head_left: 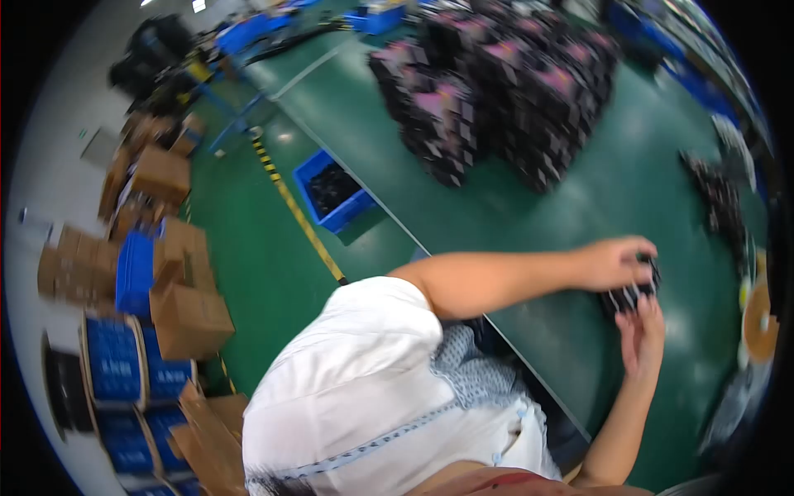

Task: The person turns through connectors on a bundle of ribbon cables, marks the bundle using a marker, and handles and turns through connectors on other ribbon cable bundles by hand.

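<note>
A person in white bends both hands to a dark, pale-striped bundle (pixel 628 297) at the green surface (pixel 504 219).

From left, cardboard boxes (pixel 193 321) are piled by the wall, and a blue bin (pixel 342 217) of dark pieces sits on the floor beside the surface. The left arm stretches nearly straight across, its left hand (pixel 619 263) curled over the bundle's far end, gripping it; blurred dark packs (pixel 529 91) stand beyond. The right forearm angles up sharply, the right hand (pixel 642 335) touching the bundle's near end with bent fingers, though whether it pinches, an onlooker cannot tell.
</note>
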Motion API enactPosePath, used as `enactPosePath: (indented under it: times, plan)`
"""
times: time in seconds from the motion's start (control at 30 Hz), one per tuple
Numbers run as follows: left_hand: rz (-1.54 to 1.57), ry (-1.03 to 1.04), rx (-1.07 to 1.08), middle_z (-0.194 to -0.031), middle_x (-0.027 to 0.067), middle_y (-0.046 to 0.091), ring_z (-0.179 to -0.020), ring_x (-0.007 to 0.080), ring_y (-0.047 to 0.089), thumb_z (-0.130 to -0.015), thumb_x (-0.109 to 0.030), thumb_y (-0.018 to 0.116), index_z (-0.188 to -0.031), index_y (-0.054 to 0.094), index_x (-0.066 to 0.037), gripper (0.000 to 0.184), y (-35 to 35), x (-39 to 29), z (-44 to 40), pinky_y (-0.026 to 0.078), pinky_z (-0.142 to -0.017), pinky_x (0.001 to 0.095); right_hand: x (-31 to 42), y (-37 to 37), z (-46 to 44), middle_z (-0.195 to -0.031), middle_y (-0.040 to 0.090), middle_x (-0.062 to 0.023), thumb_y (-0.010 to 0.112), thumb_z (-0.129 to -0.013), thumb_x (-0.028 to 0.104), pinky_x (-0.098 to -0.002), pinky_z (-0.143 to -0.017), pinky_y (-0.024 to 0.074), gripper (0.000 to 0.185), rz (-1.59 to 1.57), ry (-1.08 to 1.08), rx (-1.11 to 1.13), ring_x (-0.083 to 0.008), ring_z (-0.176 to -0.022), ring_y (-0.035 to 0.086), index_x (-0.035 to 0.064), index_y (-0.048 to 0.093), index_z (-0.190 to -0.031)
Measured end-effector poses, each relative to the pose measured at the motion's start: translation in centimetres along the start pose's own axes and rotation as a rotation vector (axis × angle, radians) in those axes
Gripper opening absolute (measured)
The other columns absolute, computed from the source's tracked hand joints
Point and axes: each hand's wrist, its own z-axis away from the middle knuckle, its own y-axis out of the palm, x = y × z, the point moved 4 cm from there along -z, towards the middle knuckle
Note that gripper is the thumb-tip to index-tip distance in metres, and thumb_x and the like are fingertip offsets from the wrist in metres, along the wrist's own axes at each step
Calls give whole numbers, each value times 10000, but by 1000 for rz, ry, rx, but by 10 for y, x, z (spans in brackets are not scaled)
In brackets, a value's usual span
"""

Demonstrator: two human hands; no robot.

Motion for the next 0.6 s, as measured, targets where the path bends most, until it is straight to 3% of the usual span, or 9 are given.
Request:
enactPosePath:
  times: [0.03, 0.07, 0.13, 0.23, 0.37, 0.5, 0.53, 0.6]
  plan:
    - [69, -99, 9, -1121, 115, 699, -1037, 138, 636, -1015, -353, 674, -1436, 508, -66, 536, 0, 1, 1, 534, -879, 308, 3, 5, 1, -1149, 686, -74, 642, -1025, 218, -289, -723, 637, 287, -3, 7, -5, -166, -964, 709, 38, 585, -1241]
    - [102, -90, -2, -1138, 103, 696, -1039, 131, 636, -1024, -322, 664, -1430, 513, -49, 511, 0, 4, -1, 536, -879, 295, 6, 13, 1, -1209, 667, -123, 617, -1030, 197, -303, -743, 648, 411, -32, 20, -29, -177, -972, 709, -16, 516, -1366]
    - [215, -142, -8, -1227, 99, 675, -1096, 146, 631, -1033, -299, 651, -1416, 530, -37, 480, 3, 7, -1, 525, -945, 295, 1, -1, -3, -1169, 691, -119, 615, -1041, 250, -289, -713, 644, 412, -95, 46, 57, -185, -981, 722, -28, 542, -1335]
    - [154, -162, -15, -1341, 98, 627, -1211, 163, 592, -1076, -430, 526, -1492, 481, -35, 575, 0, 10, 3, 470, -1048, 331, 3, 5, 0, -1190, 712, -144, 593, -1052, 315, -359, -830, 624, 412, -202, 87, -4, -227, -1023, 729, -20, 591, -1292]
    - [201, -268, -26, -1388, 82, 597, -1279, 180, 559, -1092, -471, 450, -1521, 453, -35, 612, 3, 3, 4, 423, -1095, 352, 7, 3, -1, -1154, 723, -139, 651, -1013, 255, -339, -846, 620, 381, -202, 78, 58, -210, -1054, 722, -33, 612, -1259]
    - [205, -257, -18, -1313, 108, 620, -1237, 165, 556, -1031, -432, 610, -1539, 408, 7, 701, 1, -1, 4, 403, -1100, 321, 10, 6, -2, -1146, 716, -123, 686, -982, 220, -294, -836, 617, 393, -165, 73, 78, -179, -1022, 722, -43, 606, -1263]
    - [172, -272, 0, -1335, 146, 616, -1283, 196, 553, -1002, -419, 661, -1553, 371, 21, 762, 0, -1, 4, 404, -1110, 335, 11, 5, -3, -1144, 715, -118, 690, -979, 217, -282, -830, 616, 396, -152, 71, 87, -171, -1011, 721, -44, 605, -1264]
    - [81, -271, 21, -1348, 113, 606, -1263, 182, 563, -1020, -445, 613, -1556, 382, -8, 729, 3, -5, 5, 417, -1091, 335, 10, 3, -5, -1143, 707, -101, 713, -959, 205, -246, -814, 609, 414, -117, 80, 106, -136, -973, 715, -50, 601, -1266]
